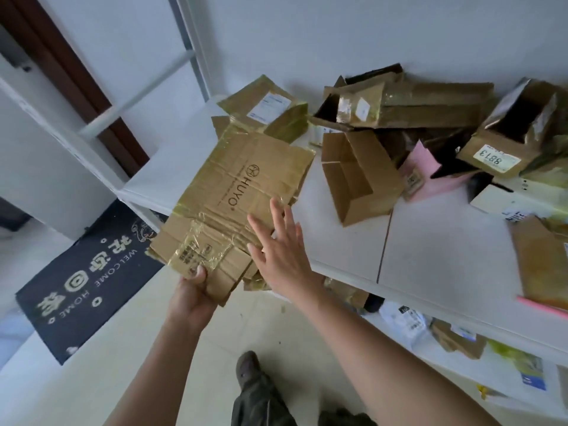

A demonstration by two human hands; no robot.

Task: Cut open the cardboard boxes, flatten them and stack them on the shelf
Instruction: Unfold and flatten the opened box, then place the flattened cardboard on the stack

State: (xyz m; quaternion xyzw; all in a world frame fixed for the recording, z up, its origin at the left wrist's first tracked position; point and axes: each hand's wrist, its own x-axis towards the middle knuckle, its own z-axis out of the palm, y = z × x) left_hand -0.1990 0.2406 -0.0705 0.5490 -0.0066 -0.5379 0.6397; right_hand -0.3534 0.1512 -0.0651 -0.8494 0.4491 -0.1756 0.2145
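A flattened brown box printed HUYO (pixel 236 192), wrapped in shiny tape, lies half on the white shelf (pixel 347 241) and sticks out over its front edge. My left hand (pixel 192 292) grips its near corner, thumb on top. My right hand (pixel 276 244) lies flat, fingers spread, on the box's right side. More flattened cardboard (pixel 264 113) lies under and behind it. An open small brown box (pixel 356 176) stands on the shelf to the right.
A heap of uncut boxes (pixel 430 109) and a labelled box marked 8813 (pixel 507 142) fills the shelf's back right. A pink package (pixel 430 173) lies among them. Parcels sit on the lower shelf (pixel 445 333). A black doormat (pixel 89 281) covers the floor at left.
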